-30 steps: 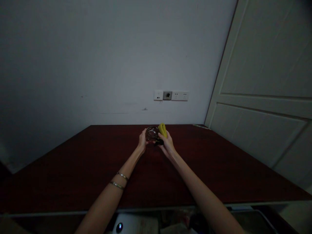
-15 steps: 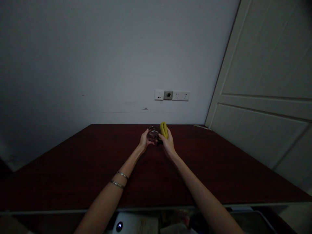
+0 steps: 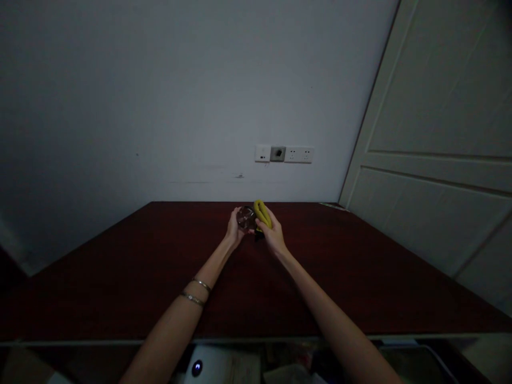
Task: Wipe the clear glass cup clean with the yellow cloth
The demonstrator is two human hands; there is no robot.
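Note:
My left hand (image 3: 234, 228) is closed around the left side of a clear, round glass vessel (image 3: 245, 217), whose exact kind I cannot make out. A folded yellow cloth (image 3: 262, 213) is gripped in my right hand (image 3: 274, 233), right against the vessel's right side. A small dark piece (image 3: 259, 234) shows below the cloth; what it is stays unclear. Both hands are held together over the far part of the dark red table (image 3: 256, 288). Two bracelets (image 3: 196, 292) circle my left forearm.
Behind the table rises a pale wall with a row of sockets (image 3: 284, 154). A white panelled door (image 3: 436, 160) stands along the right side. Under the table's front edge lie a white device (image 3: 222, 367) with a lit button and other items.
The glass vessel has tilted and shifted slightly left in my left hand. My right hand has moved a little left with the yellow cloth, which now leans more toward the vessel.

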